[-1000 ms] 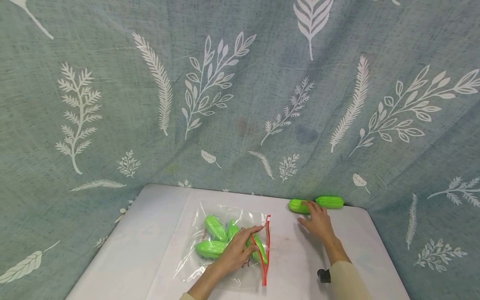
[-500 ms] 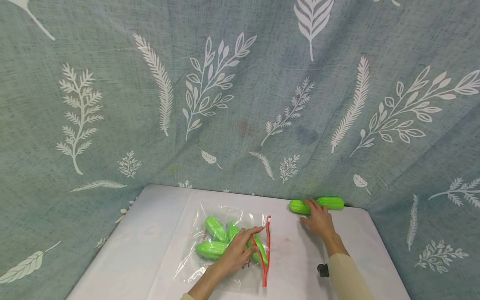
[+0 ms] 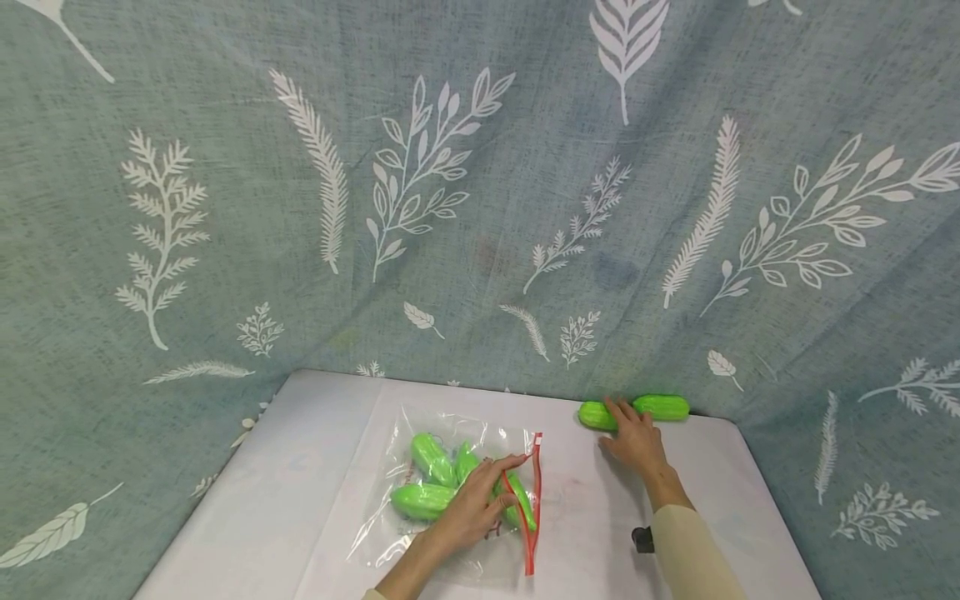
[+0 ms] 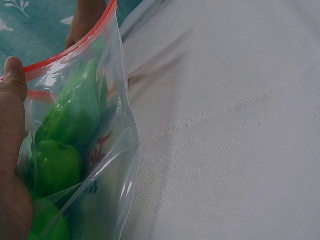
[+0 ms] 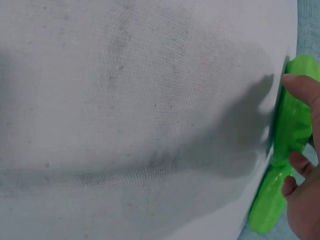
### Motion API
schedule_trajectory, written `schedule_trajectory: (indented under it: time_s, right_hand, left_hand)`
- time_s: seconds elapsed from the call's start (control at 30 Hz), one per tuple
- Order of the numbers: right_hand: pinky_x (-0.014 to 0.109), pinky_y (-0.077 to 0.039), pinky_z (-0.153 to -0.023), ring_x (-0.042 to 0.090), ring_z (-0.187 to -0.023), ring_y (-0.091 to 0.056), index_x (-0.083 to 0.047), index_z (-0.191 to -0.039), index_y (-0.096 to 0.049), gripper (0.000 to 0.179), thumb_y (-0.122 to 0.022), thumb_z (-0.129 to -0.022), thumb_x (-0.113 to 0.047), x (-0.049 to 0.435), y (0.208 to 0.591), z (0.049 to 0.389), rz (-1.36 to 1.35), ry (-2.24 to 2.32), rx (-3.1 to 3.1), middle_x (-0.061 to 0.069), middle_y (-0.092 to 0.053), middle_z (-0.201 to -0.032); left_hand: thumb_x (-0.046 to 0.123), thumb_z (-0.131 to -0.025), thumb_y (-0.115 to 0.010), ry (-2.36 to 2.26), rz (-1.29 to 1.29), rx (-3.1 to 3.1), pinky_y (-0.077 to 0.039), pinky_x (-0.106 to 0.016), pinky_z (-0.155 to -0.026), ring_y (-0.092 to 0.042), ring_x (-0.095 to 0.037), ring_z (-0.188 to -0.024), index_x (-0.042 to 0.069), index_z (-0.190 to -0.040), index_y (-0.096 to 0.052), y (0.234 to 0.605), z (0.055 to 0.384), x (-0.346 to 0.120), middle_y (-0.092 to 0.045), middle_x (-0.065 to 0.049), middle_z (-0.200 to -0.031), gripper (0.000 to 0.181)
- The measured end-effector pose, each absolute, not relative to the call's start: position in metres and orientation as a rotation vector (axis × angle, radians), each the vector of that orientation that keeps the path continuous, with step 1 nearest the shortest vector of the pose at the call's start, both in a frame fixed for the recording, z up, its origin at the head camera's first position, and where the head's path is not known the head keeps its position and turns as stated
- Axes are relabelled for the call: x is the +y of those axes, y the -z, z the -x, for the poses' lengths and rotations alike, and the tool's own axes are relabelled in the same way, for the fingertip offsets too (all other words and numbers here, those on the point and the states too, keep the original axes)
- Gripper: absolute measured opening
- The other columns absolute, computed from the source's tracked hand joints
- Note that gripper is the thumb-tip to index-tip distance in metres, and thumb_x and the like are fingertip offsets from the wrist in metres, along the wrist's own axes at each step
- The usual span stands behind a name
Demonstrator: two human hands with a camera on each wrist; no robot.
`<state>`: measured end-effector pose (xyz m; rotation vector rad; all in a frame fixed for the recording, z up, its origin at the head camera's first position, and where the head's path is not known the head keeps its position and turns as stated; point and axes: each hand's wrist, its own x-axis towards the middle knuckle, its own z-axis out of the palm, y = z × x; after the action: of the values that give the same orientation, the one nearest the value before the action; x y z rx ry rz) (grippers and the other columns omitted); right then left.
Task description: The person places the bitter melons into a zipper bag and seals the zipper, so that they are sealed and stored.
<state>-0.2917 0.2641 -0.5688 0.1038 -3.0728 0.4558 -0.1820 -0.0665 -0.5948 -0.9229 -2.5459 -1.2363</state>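
Note:
A clear zip bag [image 3: 390, 533] with a red zip edge lies on the table, its mouth toward the right. Several green cucumbers [image 3: 422, 502] are inside it. My left hand [image 3: 472, 504] holds the bag by its red-edged mouth; in the left wrist view the thumb [image 4: 15, 75] lies against the red strip. At the back right edge, my right hand [image 3: 637, 442] grips a bright green cucumber [image 3: 596, 415], thumb on the near side and fingers over the top, partly hiding it. A second loose cucumber [image 3: 662, 407] lies end to end with it, just right.
The white-covered table [image 3: 300, 467] runs back to a grey-green curtain [image 3: 465, 317] with white leaf prints, which also hangs along both sides. A small black object [image 3: 642, 539] shows beside the right sleeve [image 3: 690, 550].
My right hand has settled lower over the left loose cucumber, its fingers closing round it. The left hand and the bag have stayed in place.

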Motion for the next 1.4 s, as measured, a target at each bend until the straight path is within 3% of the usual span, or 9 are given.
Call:
schedule_trajectory:
  time_s: [0.43, 0.77, 1.4]
  right_hand:
    - [0.067, -0.042, -0.092, 0.047, -0.127, -0.042, -0.014, -0.147, -0.050, 0.069, -0.080, -0.086, -0.023, 0.267, 0.575, 0.288, -0.068, -0.468, -2.997, 0.019, -0.051, -0.140]
    - [0.067, -0.044, -0.090, 0.047, -0.125, -0.043, -0.013, -0.145, -0.052, 0.066, -0.080, -0.086, -0.025, 0.269, 0.576, 0.286, -0.087, -0.440, -2.982, 0.019, -0.053, -0.137]
    - [0.066, -0.043, -0.088, 0.043, -0.124, -0.046, -0.013, -0.146, -0.051, 0.064, -0.075, -0.089, -0.030, 0.268, 0.575, 0.278, -0.138, -0.493, -2.947, 0.018, -0.053, -0.136]
  left_hand:
    - [0.031, -0.096, -0.062, 1.207, 0.936, -2.527, -0.027, -0.060, -0.119, -0.046, -0.037, -0.138, 0.024, -0.152, -0.042, 0.596, 0.184, -0.065, -0.049, 0.007, -0.152, 0.059]
    - [0.032, -0.097, -0.061, 1.241, 0.916, -2.565, -0.026, -0.063, -0.119, -0.040, -0.041, -0.142, 0.026, -0.153, -0.041, 0.595, 0.183, -0.066, -0.047, 0.007, -0.154, 0.059]
    - [0.029, -0.097, -0.062, 1.252, 0.957, -2.536, -0.024, -0.060, -0.120, -0.042, -0.038, -0.141, 0.023, -0.153, -0.041, 0.593, 0.184, -0.066, -0.046, 0.006, -0.155, 0.060]
